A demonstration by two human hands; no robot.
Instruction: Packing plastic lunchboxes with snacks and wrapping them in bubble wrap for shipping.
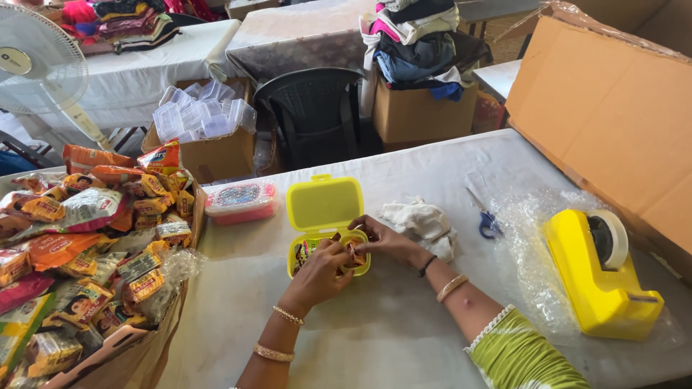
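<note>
Both hands meet over the open yellow box [326,216]: left hand [322,272] and right hand [383,238] each pinching small snack packets [352,253] inside it. Pink box [241,201] just left of it; cloth [422,220] just right, scissors [486,218] beyond.

Both hands meet just below the middle of the frame.

The left hand [321,270] reaches up from the bottom centre, wrist bent, fingers curled inward, two bangles on its forearm. The right hand [386,238] comes in from the lower right, forearm slanting up-left, fingers pinched together close to the left fingertips. A bracelet and dark band circle the right wrist; a green sleeve covers the upper arm.
</note>
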